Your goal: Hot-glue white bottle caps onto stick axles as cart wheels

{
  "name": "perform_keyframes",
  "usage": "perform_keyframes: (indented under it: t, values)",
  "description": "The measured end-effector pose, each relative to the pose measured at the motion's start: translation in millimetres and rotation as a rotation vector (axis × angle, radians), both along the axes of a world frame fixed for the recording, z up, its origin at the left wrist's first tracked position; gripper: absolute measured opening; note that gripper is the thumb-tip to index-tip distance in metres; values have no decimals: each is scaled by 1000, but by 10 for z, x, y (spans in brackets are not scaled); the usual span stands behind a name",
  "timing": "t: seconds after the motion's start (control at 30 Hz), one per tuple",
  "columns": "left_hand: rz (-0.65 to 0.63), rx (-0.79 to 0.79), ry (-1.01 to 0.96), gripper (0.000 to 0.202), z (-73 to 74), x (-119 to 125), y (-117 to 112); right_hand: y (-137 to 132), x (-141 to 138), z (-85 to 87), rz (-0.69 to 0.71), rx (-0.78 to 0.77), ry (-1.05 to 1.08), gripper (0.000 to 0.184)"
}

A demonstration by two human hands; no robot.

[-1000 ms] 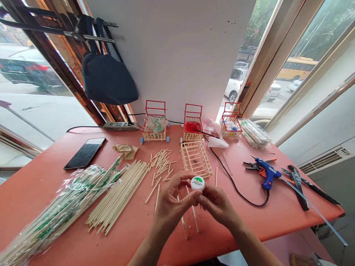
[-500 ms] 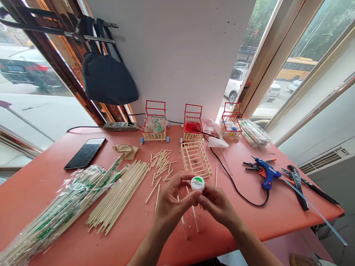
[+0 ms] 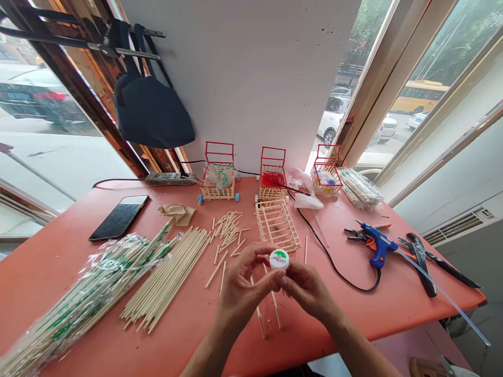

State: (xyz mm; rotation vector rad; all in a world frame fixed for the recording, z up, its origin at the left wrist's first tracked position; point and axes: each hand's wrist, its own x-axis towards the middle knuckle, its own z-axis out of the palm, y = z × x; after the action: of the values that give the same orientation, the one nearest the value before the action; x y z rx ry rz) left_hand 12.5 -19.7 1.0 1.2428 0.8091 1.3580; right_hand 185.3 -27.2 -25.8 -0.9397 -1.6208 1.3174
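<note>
Between the fingertips of both hands is a white bottle cap (image 3: pixel 279 259) with a green printed logo facing up. My left hand (image 3: pixel 251 275) pinches it from the left, thumb in front. From the right, my right hand (image 3: pixel 304 285) closes its fingers on the cap's lower edge. Below the hands, two thin sticks (image 3: pixel 276 309) lie on the red table (image 3: pixel 176 345), partly hidden by the fingers. Just beyond the hands rests a frame of glued wooden sticks (image 3: pixel 277 225), shaped like an open basket.
Short cut sticks (image 3: pixel 228 230), long skewers (image 3: pixel 168 280) and bagged skewers (image 3: pixel 90 293) lie on the left, near a phone (image 3: pixel 119 217). Small stick carts (image 3: pixel 219 183) with red handles stand at the back. A blue glue gun (image 3: pixel 378 243) and pliers (image 3: pixel 422 264) lie right.
The view has shifted very slightly. Both hands keep the cap in almost the same place.
</note>
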Motion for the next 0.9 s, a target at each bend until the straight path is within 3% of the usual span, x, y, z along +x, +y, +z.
perform_keyframes:
  t: [0.13, 0.4, 0.9]
  values:
    - [46, -39, -24, 29, 13, 16, -15, 6, -2, 8, -13, -4, -7, 37]
    - [7, 29, 34, 28, -36, -26, 33, 2, 7, -1, -14, 0, -16, 37]
    - [27, -22, -35, 25, 12, 17, -22, 2, -1, 19, -4, 10, 3, 34]
